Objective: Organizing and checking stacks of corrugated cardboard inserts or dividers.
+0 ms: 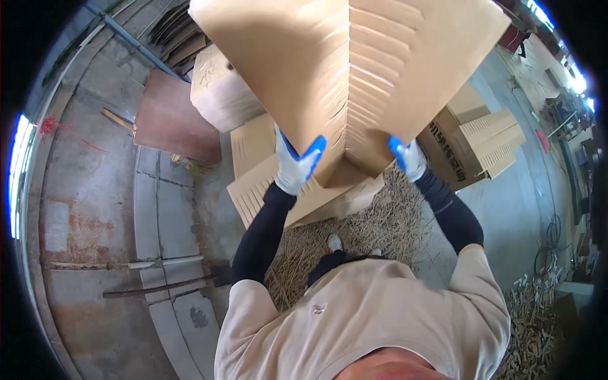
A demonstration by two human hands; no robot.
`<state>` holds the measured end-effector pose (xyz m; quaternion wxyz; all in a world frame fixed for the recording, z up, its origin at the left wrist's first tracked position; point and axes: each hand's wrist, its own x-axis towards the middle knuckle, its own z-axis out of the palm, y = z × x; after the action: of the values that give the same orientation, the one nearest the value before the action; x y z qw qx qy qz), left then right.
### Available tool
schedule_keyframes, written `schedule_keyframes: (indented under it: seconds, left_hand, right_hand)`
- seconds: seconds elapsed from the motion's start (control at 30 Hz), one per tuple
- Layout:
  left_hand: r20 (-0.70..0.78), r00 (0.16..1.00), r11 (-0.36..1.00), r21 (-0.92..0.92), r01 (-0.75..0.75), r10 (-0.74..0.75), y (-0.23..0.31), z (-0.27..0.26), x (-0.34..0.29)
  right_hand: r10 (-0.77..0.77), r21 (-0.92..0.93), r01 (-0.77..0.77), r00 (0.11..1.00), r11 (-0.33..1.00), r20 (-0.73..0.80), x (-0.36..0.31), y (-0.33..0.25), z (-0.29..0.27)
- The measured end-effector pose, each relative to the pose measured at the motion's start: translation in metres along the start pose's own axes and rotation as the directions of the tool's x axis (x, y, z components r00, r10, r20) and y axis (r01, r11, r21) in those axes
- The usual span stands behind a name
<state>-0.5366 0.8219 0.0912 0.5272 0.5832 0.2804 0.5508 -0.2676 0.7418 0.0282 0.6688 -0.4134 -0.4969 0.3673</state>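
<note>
"Head view, and it's the grey floor [513, 209] that spreads widest, smooth and dull as it bends toward the rim!"

"And above it, the big brown carton [386, 69]! Two broad corrugated walls meet at one sharp vertical crease, forming a deep V, with ridged, slit-like rows stamped down either side of the fold. It's up in front of the person, between both hands."

"Next in size, the loose litter [399, 209]: dry, straw-like strips, tangled and matted around the feet."

"Then the lower carton [266, 196], flaps splayed, their slots neatly parallel, just below the big one. I can't tell whether the two touch."

"Out right, the printed carton [465, 149], boxy, dark marks on its side, slotted flaps folded out. Upper left, the pale box [221, 95], squarish and scuffed, beside the reddish board [174, 117], flat and matt."

"Now the grip! Left hand [296, 163], white knit glove with a blue coated palm: thumb on the inner face, fingers behind, carton edge pinched between."

"Right hand [408, 158] mirrors it, holding the opposite edge, blue thumb over the cardboard."

"And smallest, the white shoe [334, 242], rounded toe on the litter!"
</note>
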Motion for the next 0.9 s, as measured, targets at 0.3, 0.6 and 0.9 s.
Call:
schedule_keyframes:
  seconds: [0.3,0.6,0.9]
  left_hand:
    - [-0.075,0.989,0.984,0.133,-0.116,0.127,-0.020,0.024,-0.023]
    - [-0.043,0.996,0.988,0.125,0.087,-0.083,-0.050,0.032,-0.047]
    - [0.025,0.970,0.970,-0.007,0.242,-0.242,0.022,-0.017,0.000]
  right_hand:
    - [-0.065,-0.045,0.060,0.991,0.997,-0.119,-0.029,0.044,0.032]
    - [-0.096,-0.255,0.052,0.982,0.966,-0.162,-0.057,0.067,0.047]
    - [-0.110,-0.178,0.092,0.989,0.980,-0.099,-0.002,-0.002,0.037]
